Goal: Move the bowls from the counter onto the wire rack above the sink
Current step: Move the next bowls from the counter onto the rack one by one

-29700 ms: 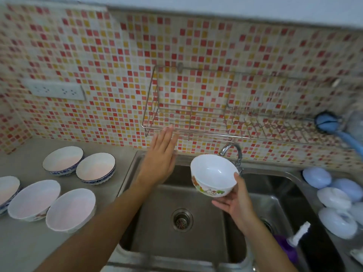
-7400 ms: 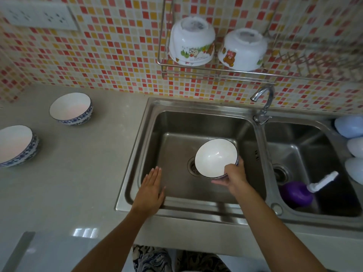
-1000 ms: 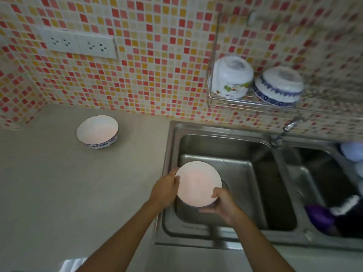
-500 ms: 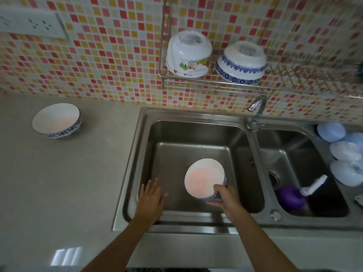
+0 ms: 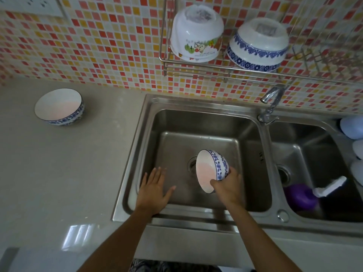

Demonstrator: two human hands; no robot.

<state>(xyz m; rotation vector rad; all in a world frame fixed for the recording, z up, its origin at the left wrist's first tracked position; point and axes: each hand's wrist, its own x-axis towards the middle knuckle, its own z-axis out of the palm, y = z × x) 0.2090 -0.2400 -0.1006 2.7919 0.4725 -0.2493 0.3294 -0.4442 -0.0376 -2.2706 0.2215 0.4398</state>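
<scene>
Over the sink basin (image 5: pixel 196 122) your right hand (image 5: pixel 228 185) grips a tilted blue-patterned bowl (image 5: pixel 211 169); left hand (image 5: pixel 153 190) hangs open, empty. Finish inverting it, then seat it rim-down on the wire rack (image 5: pixel 222 70), clear of neighbours.

Camera: one wide-angle view, worn on my head.
Facing: forward and steeply down over the sink (image 5: pixel 196 118), my forearms entering from the bottom edge.
Nearness: close; the worktop (image 5: pixel 59 173) fills the left, the wire rack (image 5: pixel 225 70) crosses the top right.
Shared view: none, only this camera.
</scene>
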